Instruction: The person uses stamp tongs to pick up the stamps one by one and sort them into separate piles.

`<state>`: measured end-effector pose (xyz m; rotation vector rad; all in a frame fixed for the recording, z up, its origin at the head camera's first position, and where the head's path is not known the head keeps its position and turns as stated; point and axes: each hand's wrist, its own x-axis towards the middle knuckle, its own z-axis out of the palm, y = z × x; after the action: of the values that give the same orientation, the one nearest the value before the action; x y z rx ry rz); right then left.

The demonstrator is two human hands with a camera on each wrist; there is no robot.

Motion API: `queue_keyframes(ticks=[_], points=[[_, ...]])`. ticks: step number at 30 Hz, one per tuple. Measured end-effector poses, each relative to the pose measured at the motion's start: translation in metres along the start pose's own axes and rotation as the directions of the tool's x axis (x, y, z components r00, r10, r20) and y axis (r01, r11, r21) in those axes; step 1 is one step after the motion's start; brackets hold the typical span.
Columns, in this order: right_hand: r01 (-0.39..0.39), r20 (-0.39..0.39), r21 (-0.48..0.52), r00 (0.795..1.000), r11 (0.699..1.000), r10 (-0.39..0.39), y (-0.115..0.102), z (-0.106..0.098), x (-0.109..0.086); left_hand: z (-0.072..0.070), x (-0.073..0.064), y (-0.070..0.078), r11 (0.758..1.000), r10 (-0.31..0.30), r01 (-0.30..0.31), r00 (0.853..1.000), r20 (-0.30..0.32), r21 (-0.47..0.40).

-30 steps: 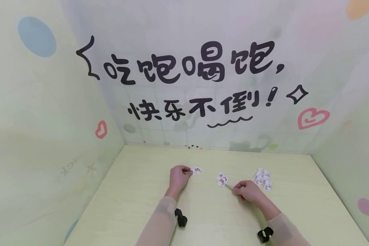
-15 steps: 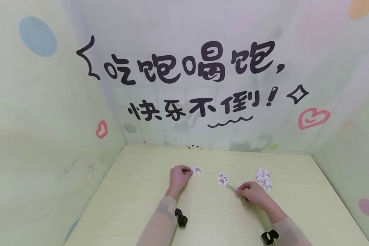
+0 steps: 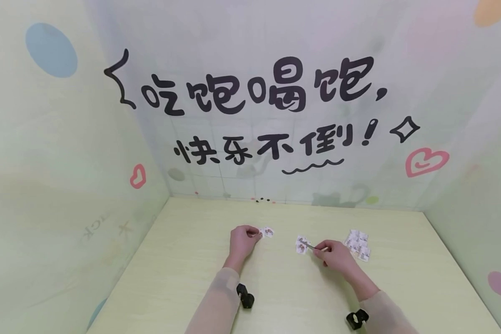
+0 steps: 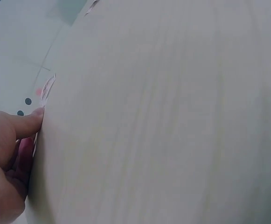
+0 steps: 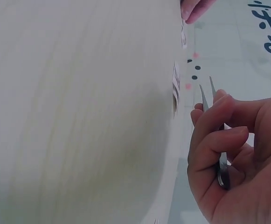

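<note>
My right hand (image 3: 338, 257) grips a pair of metal tweezers (image 5: 222, 168), their tips slightly apart in the right wrist view. In the head view the tweezers overlap a middle group of small white printed squares (image 3: 301, 248). Over at the left, my left hand (image 3: 243, 242) is at another pair of such squares (image 3: 269, 232), its thumb and forefinger pinching the nearer one at its edge. The fingers partly cover that square. In the left wrist view my left thumb (image 4: 30, 122) lies right at the table surface, with a square's raised edge (image 4: 47, 89) just beyond.
A larger group of similar printed squares (image 3: 357, 245) lies behind my right hand. The pale wooden table (image 3: 292, 292) ends at a back wall (image 3: 217, 181) with black lettering, and printed walls stand on both sides. Each wrist wears a black camera mount (image 3: 245, 297).
My right hand first drew slightly right, then came back left and up. The tweezers have swung from the corner of the middle squares to across them. My left hand stays put.
</note>
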<state>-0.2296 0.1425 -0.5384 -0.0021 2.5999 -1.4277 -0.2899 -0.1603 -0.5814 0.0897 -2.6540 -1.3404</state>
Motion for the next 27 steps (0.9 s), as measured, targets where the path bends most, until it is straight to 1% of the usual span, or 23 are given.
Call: queue_keyframes(ticks=[3, 6, 12, 16, 20, 22, 25, 27], points=[[0.038, 0.017, -0.007, 0.999, 0.999, -0.038, -0.01, 0.015, 0.008, -0.001, 0.0, -0.001, 1.0, -0.013, 0.013, 1.0, 0.005, -0.009], [0.078, 0.05, -0.023, 0.996, 0.997, -0.077, -0.02, 0.031, 0.016, -0.002, 0.001, -0.003, 0.999, -0.022, 0.023, 1.0, 0.012, -0.025], [0.126, 0.1, -0.04, 0.987, 0.991, -0.122, -0.037, 0.059, 0.031, 0.0, 0.002, -0.005, 0.999, -0.028, 0.029, 0.999, 0.016, -0.035], [0.141, 0.103, -0.06, 0.986, 0.988, -0.134, -0.046, 0.072, 0.04, 0.0, 0.002, -0.003, 0.999, -0.037, 0.037, 0.999, 0.015, -0.029], [0.162, 0.079, -0.089, 0.985, 0.983, -0.155, -0.052, 0.081, 0.048, 0.0, 0.002, -0.001, 0.999, -0.045, 0.046, 0.999, 0.011, -0.027], [0.165, 0.064, -0.098, 0.985, 0.981, -0.159, -0.055, 0.084, 0.051, -0.001, 0.001, -0.002, 0.999, -0.037, 0.037, 0.999, 0.007, -0.027], [0.149, 0.052, -0.105, 0.988, 0.983, -0.144, -0.058, 0.087, 0.052, 0.0, -0.001, -0.003, 0.999, -0.016, 0.016, 1.0, -0.002, -0.03], [0.135, 0.047, -0.104, 0.99, 0.985, -0.13, -0.059, 0.088, 0.053, 0.0, -0.002, -0.002, 0.999, -0.014, 0.014, 1.0, -0.004, -0.029]])
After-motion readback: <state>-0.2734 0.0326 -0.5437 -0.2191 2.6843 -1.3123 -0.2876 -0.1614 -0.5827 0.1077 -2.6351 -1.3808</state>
